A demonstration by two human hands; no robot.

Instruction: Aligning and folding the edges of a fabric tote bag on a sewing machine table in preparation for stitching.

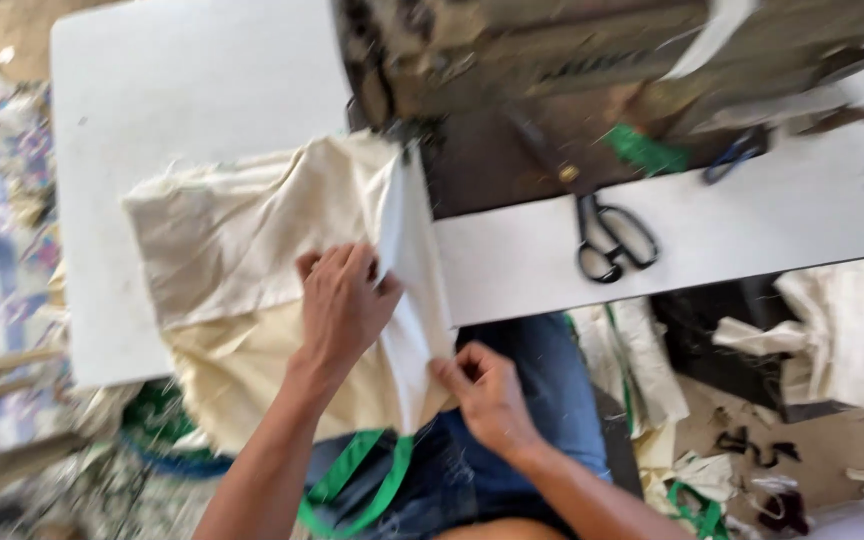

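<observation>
The cream cloth point(252, 260) is lying on the white desk point(182, 90) and hanging over its edge, under the left hand point(344, 300). The whole picture is looking blurry, so the sewing machine point(552, 60) is hard to see. The left hand is pressing flat, fingers spread. The right hand point(487, 395) is pinching the cloth's edge.
</observation>
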